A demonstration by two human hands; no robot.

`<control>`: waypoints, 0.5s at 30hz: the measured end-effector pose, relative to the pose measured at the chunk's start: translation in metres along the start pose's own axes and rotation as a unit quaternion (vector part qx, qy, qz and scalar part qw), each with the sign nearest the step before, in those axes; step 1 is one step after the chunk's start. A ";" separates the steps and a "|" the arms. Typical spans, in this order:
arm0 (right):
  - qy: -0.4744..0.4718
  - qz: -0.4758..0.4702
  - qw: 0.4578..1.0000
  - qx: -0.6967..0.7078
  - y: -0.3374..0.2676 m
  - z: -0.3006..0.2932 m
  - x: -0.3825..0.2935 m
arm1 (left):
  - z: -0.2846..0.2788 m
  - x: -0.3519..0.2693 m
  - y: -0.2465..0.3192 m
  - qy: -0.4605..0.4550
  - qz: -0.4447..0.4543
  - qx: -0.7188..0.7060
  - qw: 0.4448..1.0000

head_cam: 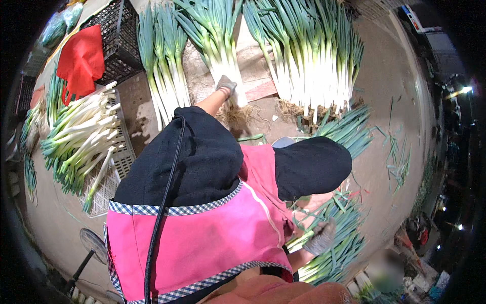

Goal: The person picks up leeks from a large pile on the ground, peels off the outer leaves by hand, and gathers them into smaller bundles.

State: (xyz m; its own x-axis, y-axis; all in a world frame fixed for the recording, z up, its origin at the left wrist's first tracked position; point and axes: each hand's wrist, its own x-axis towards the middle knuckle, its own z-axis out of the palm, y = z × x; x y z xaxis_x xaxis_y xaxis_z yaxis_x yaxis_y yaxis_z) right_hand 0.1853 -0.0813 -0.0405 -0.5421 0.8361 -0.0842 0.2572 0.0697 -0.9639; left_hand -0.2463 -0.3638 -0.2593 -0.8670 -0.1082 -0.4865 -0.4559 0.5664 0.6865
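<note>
My left hand (226, 84), in a thin grey glove, is closed around the white shafts of a bunch of large green onions (231, 57). Their roots point toward me and the green tops away. At the lower right my right hand (321, 239), also gloved, is over a heap of green onions (341, 247); a pale shaft lies by its palm. Whether its fingers hold anything cannot be told. A wide row of green onions (311, 72) lies to the right of the bunch, with a smaller group (163, 72) to the left.
Peeled green onions (87, 133) lie heaped on a white plastic crate (127, 152) at the left. Behind them stand a black crate (121, 41) and a red cloth or bag (83, 60). Cut leaves (396, 159) litter the floor at right. A round dark object on a pole (93, 243) is at lower left.
</note>
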 end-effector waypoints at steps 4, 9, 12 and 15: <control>-0.076 -0.109 0.969 -0.210 0.086 -0.023 0.006 | 0.037 0.054 -0.068 0.072 0.067 0.090 0.991; -0.094 0.195 0.976 0.024 0.188 -0.043 -0.002 | 0.033 0.039 -0.027 0.101 -0.049 0.098 0.989; -0.169 -0.348 0.753 -0.532 0.210 -0.062 0.003 | 0.056 0.013 -0.005 0.177 0.101 0.231 0.951; -0.139 0.033 0.855 -0.499 0.188 -0.049 0.009 | 0.080 -0.025 0.067 0.118 0.314 0.101 0.937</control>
State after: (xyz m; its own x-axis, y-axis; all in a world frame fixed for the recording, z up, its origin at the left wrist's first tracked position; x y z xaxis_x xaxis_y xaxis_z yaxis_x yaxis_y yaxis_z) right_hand 0.2679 -0.0341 -0.2098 -0.6342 0.7036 -0.3204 0.7731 0.5731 -0.2718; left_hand -0.2392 -0.2576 -0.2448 -0.9828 0.1329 0.1281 0.1846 0.7198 0.6692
